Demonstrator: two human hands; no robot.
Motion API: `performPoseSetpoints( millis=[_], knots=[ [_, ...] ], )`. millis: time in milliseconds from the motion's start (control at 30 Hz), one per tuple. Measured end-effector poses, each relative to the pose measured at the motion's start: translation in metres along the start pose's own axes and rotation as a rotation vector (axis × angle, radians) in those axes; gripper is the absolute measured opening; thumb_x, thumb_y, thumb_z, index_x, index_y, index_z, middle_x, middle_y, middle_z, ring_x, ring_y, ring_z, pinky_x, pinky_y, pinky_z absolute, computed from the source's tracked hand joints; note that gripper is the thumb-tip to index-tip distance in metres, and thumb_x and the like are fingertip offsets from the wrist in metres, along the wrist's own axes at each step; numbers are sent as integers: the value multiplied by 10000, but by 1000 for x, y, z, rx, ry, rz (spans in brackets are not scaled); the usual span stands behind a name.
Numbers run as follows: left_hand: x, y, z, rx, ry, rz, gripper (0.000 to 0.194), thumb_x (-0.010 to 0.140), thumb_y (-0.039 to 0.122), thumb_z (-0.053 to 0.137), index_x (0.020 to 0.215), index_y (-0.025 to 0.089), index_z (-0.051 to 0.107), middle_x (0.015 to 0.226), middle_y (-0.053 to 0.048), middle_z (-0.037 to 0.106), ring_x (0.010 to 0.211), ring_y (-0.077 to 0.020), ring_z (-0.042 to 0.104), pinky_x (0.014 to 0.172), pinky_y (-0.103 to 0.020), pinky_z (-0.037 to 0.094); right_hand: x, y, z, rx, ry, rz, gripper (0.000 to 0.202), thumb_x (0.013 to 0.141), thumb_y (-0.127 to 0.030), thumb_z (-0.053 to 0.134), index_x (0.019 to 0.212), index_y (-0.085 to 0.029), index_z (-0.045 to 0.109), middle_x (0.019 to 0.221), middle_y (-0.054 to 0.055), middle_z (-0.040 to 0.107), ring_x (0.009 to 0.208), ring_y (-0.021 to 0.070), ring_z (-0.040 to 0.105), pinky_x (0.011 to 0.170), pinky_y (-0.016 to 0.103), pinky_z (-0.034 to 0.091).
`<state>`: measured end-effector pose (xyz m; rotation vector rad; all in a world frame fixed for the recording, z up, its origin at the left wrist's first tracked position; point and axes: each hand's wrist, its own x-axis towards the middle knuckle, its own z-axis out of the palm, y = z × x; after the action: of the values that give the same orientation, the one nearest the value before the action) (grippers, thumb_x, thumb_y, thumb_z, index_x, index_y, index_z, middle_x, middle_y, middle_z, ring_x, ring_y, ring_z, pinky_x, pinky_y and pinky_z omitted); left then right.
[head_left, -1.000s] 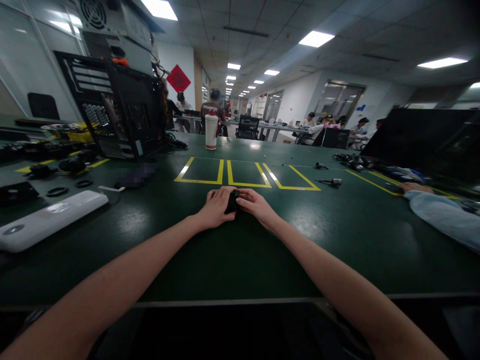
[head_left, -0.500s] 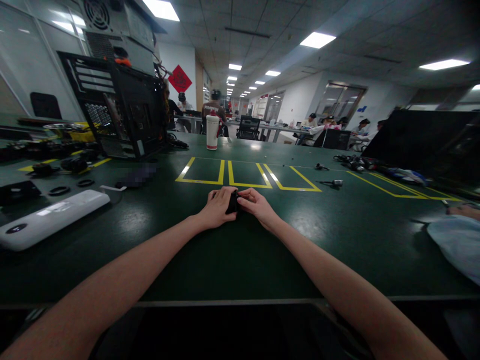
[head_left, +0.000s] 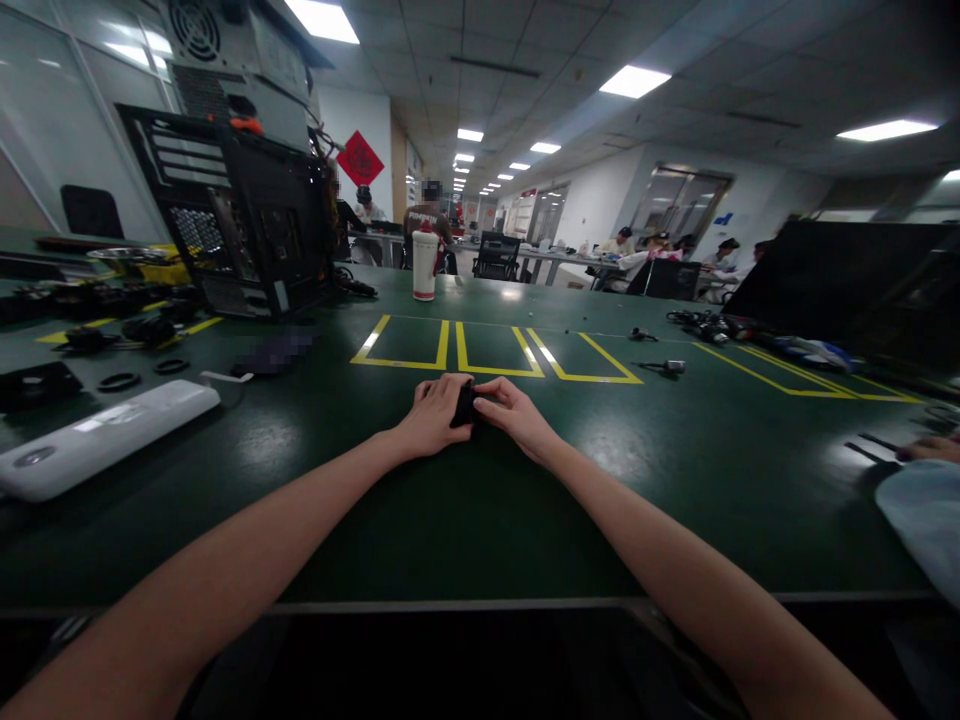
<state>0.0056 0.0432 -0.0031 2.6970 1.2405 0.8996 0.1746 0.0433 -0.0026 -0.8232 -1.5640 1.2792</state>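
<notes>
In the head view, my left hand [head_left: 433, 414] is wrapped round a small black part [head_left: 464, 404], resting low over the green tabletop [head_left: 480, 520]. Its exact kind is hidden by my fingers. From the other side, my right hand [head_left: 513, 412] pinches at the part's right edge with thumb and fingertips. Whether those fingertips hold a separate small piece cannot be made out. Just beyond both hands, yellow tape outlines [head_left: 501, 372] mark the table.
A white, rounded long device [head_left: 112, 432] lies left, near black rings [head_left: 118, 382]. Behind stands an open black computer case [head_left: 255, 220]. A white tumbler [head_left: 424, 265] stands further back. Small metal-and-black parts [head_left: 671, 367] lie right. A co-worker's sleeve [head_left: 919, 515] is at the right edge.
My hands and the black part stay almost in place. At the right edge, the co-worker's sleeve has shifted outward, and thin dark prongs show by that person's hand.
</notes>
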Motion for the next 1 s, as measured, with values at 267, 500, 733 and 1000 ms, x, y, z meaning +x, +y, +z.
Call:
performPoseSetpoints(
  millis=[267,500,733,1000],
  knots=[
    [-1,-2,0,0,-15,-29,571,703,309,533,1192,205,259,1184,-92,394,1129,-260,378,946,-442,236,2,2,-3,-28,-22,65,332,671,-241,625,990,-178,558,1023,42,593,942,141,548,925,345,385],
    [6,-7,2,-37,-33,-98,593,700,337,530,1207,177,268,1190,-107,404,1119,-270,396,934,-449,276,2,-1,-4,-108,42,56,379,674,-238,622,1035,-160,535,1099,72,568,1034,151,522,951,325,366],
    [14,-20,4,-110,-115,-283,562,712,398,500,1177,124,341,1138,-144,459,1048,-294,440,869,-446,357,6,6,-14,-382,135,42,319,760,-348,520,1024,-171,553,1003,68,601,930,161,559,894,368,402],
    [10,-15,2,-41,-69,-287,609,727,397,472,1248,152,272,1211,-129,417,1081,-326,381,872,-484,333,-2,-6,-26,-512,-133,106,673,549,-370,720,1156,-213,476,1212,77,467,1128,229,442,1009,447,282]
  ],
)
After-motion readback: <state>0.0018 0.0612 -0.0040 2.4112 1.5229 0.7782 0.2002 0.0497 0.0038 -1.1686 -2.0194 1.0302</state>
